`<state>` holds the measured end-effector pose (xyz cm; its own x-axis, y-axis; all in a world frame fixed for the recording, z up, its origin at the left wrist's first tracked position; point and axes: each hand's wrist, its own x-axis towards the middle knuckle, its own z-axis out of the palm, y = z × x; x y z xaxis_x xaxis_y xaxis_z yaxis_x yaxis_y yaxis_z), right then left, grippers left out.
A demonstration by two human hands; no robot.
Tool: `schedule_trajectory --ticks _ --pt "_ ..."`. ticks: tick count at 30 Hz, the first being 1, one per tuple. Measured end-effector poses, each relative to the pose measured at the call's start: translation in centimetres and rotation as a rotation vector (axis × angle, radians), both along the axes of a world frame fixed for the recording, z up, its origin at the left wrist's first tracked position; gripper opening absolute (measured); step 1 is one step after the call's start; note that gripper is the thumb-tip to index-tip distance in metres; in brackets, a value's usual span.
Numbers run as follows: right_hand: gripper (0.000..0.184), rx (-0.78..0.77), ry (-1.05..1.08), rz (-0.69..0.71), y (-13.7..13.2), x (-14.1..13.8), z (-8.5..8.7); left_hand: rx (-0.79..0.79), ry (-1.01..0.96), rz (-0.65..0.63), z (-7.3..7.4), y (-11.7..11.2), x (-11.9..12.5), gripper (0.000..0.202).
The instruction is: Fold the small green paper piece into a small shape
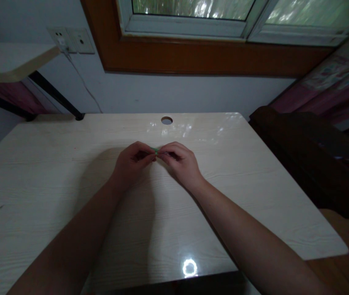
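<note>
My left hand [133,162] and my right hand [179,159] meet over the middle of the pale wood-grain table [238,176]. Thumb and fingers of each are pinched together, fingertips nearly touching. Between them shows a small green thing [155,150], gripped from both sides. Most of it is covered by the fingers, so its kind cannot be made out.
Near the table's back edge is a round cable hole [167,120]. A raised shelf [14,61] on black legs stands at the back left, by a wall socket [70,40] with a plugged-in white cord. Dark wooden furniture [300,155] lies beyond the right edge.
</note>
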<state>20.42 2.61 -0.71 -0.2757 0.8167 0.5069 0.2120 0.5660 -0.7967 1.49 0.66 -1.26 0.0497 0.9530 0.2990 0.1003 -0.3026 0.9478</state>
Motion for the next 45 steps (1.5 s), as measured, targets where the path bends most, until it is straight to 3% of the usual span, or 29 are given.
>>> schedule_trajectory --ticks 10,18,22,30,35,40,45 --pt "0.007 0.022 0.006 0.004 0.1 -0.1 0.2 0.04 0.065 -0.006 -0.4 0.2 -0.1 0.017" --pt "0.007 -0.007 -0.005 0.015 0.2 -0.1 0.1 -0.052 -0.04 -0.065 0.4 -0.1 0.3 0.022" --pt "0.008 0.037 -0.027 0.039 0.2 0.0 -0.1 -0.06 -0.144 -0.026 0.2 0.1 0.5 0.025" --pt "0.009 0.08 -0.069 0.095 0.1 0.0 -0.2 -0.075 -0.095 0.034 -0.1 0.5 0.3 0.022" --pt "0.012 0.092 -0.074 0.069 0.1 0.0 -0.1 -0.085 -0.129 -0.001 0.1 0.3 0.5 0.022" --pt "0.01 0.059 -0.043 0.045 0.2 -0.1 -0.1 -0.085 -0.153 -0.042 0.2 0.1 0.6 0.027" --pt "0.007 -0.06 0.033 0.027 0.2 -0.2 -0.6 -0.052 -0.126 -0.047 -0.6 0.1 0.4 0.031"
